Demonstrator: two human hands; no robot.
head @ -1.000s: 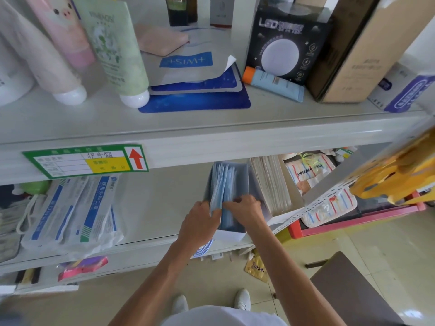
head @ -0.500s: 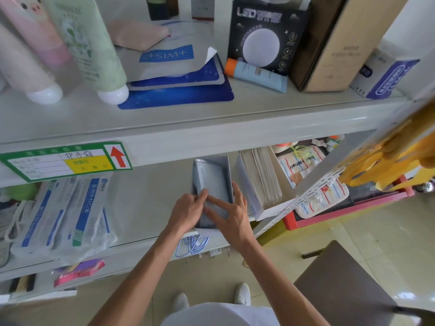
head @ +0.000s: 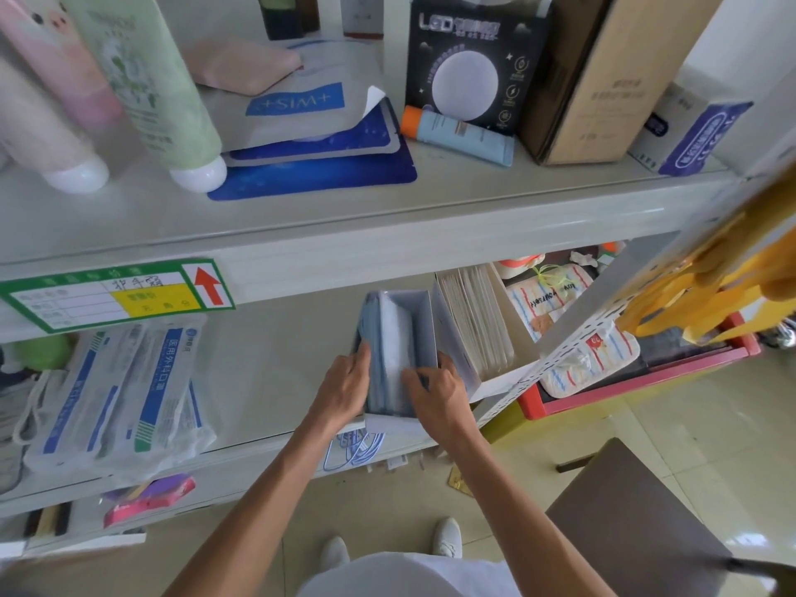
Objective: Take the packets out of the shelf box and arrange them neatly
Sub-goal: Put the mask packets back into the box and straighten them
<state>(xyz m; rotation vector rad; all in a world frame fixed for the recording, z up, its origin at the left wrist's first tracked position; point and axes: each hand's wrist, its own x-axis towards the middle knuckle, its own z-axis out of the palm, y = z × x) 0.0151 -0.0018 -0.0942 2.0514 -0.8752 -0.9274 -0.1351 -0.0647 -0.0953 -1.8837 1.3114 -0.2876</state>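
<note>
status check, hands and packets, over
Left hand and right hand both gripping blue packets. Packets upright inside white box. Nothing blocking.

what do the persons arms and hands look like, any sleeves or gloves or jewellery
Both forearms are bare right up to the bottom edge of the picture, with no sleeves in view. The left hand and right hand wear no gloves, and no rings, watch or bracelet show on the sides visible. Fingernails look short and unpainted.

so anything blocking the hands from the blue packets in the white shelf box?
Nothing visible. The left hand and right hand already touch the blue packets inside the open-topped white shelf box; the upper shelf's edge sits above, clear.
</note>
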